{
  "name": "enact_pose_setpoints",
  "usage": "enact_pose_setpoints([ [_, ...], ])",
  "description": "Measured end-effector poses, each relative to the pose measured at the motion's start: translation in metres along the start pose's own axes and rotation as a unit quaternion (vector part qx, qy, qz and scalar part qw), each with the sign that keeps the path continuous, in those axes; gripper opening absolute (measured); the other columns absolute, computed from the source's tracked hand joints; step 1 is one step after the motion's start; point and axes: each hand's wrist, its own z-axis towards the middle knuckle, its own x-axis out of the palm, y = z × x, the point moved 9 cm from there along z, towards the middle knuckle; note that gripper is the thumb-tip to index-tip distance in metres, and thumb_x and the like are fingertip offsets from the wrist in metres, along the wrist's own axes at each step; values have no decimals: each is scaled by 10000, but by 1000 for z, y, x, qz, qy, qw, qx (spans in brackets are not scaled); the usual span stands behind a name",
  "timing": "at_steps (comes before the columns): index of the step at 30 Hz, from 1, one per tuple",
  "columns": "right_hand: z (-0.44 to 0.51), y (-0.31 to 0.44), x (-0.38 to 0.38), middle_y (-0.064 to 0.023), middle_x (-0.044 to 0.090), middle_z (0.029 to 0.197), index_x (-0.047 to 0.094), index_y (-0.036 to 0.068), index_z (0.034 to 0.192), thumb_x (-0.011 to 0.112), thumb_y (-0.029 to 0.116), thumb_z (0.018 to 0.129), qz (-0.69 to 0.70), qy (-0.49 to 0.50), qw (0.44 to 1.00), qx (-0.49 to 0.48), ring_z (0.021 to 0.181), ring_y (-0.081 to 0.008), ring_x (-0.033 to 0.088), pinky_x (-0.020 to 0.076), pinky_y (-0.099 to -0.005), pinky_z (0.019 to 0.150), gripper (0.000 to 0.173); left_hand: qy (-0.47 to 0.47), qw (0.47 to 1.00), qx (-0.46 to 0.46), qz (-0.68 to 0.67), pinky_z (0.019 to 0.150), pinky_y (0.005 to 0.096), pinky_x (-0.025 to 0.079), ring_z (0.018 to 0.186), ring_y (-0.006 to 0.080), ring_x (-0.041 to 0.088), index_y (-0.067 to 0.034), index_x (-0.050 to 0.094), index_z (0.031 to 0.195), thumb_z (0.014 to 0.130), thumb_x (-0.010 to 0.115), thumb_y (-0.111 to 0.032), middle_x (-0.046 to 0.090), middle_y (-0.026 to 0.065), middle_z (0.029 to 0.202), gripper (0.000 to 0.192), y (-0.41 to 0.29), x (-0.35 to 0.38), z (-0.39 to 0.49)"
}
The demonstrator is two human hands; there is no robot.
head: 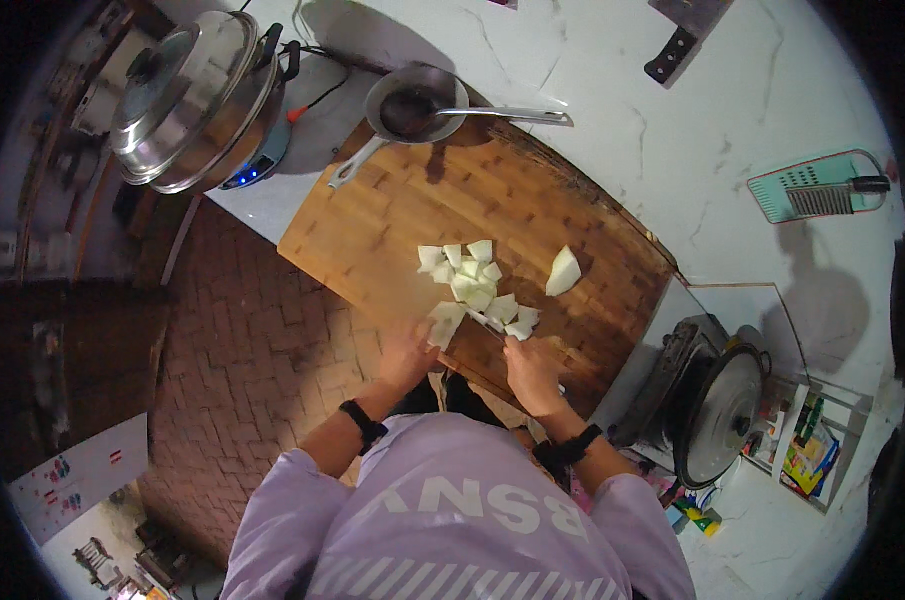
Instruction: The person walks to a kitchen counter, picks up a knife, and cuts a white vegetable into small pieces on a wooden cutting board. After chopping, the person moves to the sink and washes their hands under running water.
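My left hand (pixel 411 352) is at the near edge of a wooden cutting board (pixel 370 217), its fingers on a flat pale vegetable piece (pixel 446 322). In my right hand (pixel 531 375) is a knife (pixel 485 323), its handle mostly hidden by the fingers. The narrow blade lies between the held piece and some cut pieces (pixel 522 321) on its right. Just beyond the blade several pale green-white chunks (pixel 467 281) are heaped together. Farther right on the board, a larger pale wedge (pixel 564 271) lies apart from them.
A small pan (pixel 377 94) with a metal ladle (pixel 512 113) across it rests at the board's far edge. An electric steamer pot (pixel 197 97) stands far left. A cleaver (pixel 670 56) and green grater (pixel 820 187) lie on the marble-patterned counter. Right is a lidded wok (pixel 722 420).
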Motion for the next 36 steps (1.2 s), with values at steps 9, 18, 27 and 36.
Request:
enact_pose_setpoints([
  [9,38,32,1,-117,644,835,566,94,1089,557,59,862,-90,0,991,-100,719,-316,674,526,-451,578,229,202,966,104,121,973,395,490,1247,338,471,21,526,1297,802,597,-78,471,163,1328,510,-17,47,16],
  [18,43,6,44,-149,660,842,532,72,1117,543,112,892,-75,43,994,-65,683,-371,678,530,-485,556,229,219,963,101,119,939,381,509,1139,325,508,8,556,1189,760,629,-46,505,139,1179,439,-14,52,23],
  [27,41,7,21,-163,684,758,544,72,1126,517,174,973,-38,29,995,-85,677,-377,674,515,-504,547,186,172,972,112,116,840,349,562,1136,313,527,-9,557,1162,768,633,-35,505,129,1162,402,-14,46,23],
  [36,44,0,48,-154,681,760,524,65,1074,529,202,973,-32,32,998,-45,668,-383,667,510,-518,554,170,200,967,109,116,822,389,572,1160,317,515,-20,550,1156,774,634,-37,498,120,1175,391,-11,45,20],
])
